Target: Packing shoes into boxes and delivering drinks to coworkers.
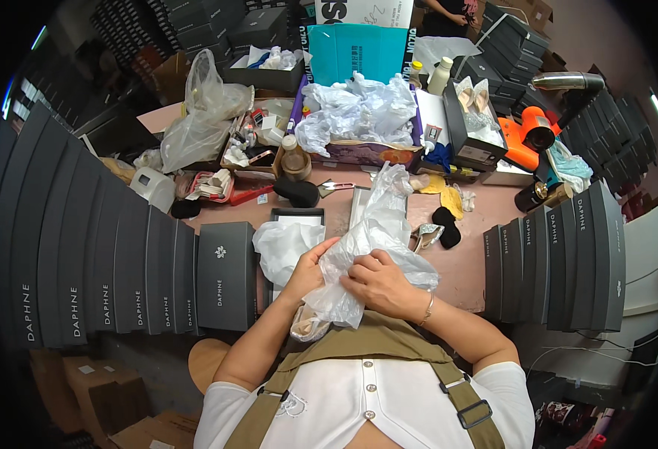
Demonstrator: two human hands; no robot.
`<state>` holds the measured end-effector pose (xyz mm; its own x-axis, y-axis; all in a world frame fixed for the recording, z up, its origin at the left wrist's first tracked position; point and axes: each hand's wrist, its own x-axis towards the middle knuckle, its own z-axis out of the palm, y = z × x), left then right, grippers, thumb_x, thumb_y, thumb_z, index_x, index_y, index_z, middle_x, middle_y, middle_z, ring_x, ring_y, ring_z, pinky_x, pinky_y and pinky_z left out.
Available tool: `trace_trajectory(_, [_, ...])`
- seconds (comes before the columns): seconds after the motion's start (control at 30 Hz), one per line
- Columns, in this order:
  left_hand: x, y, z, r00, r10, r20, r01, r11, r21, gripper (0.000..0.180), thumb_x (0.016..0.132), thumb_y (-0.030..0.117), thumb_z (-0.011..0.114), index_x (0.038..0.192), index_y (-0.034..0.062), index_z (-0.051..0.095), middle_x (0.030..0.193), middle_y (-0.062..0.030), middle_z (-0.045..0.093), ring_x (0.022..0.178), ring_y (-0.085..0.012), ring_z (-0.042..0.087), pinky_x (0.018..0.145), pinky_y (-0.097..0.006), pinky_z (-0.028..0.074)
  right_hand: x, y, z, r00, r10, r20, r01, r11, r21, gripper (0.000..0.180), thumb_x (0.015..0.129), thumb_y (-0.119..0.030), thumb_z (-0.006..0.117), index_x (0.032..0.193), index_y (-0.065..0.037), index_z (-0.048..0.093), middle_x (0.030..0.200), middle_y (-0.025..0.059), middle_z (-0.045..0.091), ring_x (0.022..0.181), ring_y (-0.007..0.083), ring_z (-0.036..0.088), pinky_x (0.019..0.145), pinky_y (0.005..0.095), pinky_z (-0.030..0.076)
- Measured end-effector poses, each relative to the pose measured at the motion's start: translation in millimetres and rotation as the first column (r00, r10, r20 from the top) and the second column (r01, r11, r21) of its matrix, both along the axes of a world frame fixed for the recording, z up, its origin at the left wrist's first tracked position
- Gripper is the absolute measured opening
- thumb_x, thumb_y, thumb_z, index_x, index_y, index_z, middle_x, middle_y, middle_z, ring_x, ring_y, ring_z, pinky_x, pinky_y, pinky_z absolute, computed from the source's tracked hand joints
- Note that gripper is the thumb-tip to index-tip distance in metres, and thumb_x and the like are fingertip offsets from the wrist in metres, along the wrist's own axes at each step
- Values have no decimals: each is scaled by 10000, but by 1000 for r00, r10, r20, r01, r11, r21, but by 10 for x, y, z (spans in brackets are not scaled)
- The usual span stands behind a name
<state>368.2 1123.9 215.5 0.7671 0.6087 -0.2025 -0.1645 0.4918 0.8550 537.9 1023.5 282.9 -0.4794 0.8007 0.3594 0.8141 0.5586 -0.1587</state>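
Observation:
Both my hands grip a crinkled clear plastic bag (374, 232) held close to my chest. My left hand (308, 271) pinches its left side, and my right hand (383, 284) clutches its lower middle. A beige shoe (306, 325) shows at the bag's bottom, partly hidden by plastic. Just beyond my left hand lies an open dark shoe box (297, 217) lined with white tissue paper (284, 243).
Stacks of dark grey shoe boxes stand at the left (119, 262) and right (568, 254). The pink table (471, 262) holds crumpled tissue (359, 108), a plastic bag (202, 112), a brown bottle (295, 161), black pads (446, 224), an orange tool (527, 138) and a hair dryer (568, 81).

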Motion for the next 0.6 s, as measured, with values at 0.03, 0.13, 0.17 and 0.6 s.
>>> trace_trajectory(0.03, [-17, -33, -10, 1000, 0, 1, 0, 999, -32, 530, 849, -89, 545, 1356, -11, 411, 1229, -111, 570, 1063, -146, 580, 895, -276, 497, -4, -13, -40, 1000, -10, 14, 10, 1000, -2, 169, 742, -171, 553, 872, -80, 612, 837, 36, 527, 920, 191, 520, 858, 358, 379])
trace_trajectory(0.13, [-50, -122, -23, 997, -24, 71, 39, 977, -208, 581, 834, -72, 554, 1381, 0, 373, 1244, -118, 561, 1072, -159, 582, 903, -284, 494, -7, -102, -53, 995, -16, 98, 28, 992, -126, 155, 738, -174, 557, 853, -84, 608, 860, 35, 530, 931, 193, 519, 862, 361, 379])
trace_trajectory(0.17, [-81, -130, 28, 990, -33, 137, 75, 947, -313, 610, 821, -64, 565, 1391, 4, 358, 1255, -120, 556, 1079, -168, 582, 912, -290, 490, -8, -129, -49, 992, -11, 129, 35, 982, -186, 155, 734, -174, 562, 854, -87, 607, 874, 34, 534, 940, 193, 521, 868, 364, 380])
trace_trajectory(0.6, [-137, -94, -60, 996, -89, 27, 92, 981, -172, 506, 842, -14, 587, 1329, 23, 456, 1165, -67, 594, 1010, -118, 589, 851, -256, 503, 174, -289, 267, 892, -106, -440, -30, 956, -291, 460, 790, -323, 730, 1145, -61, 598, 1111, 119, 577, 1103, 273, 520, 972, 429, 367])
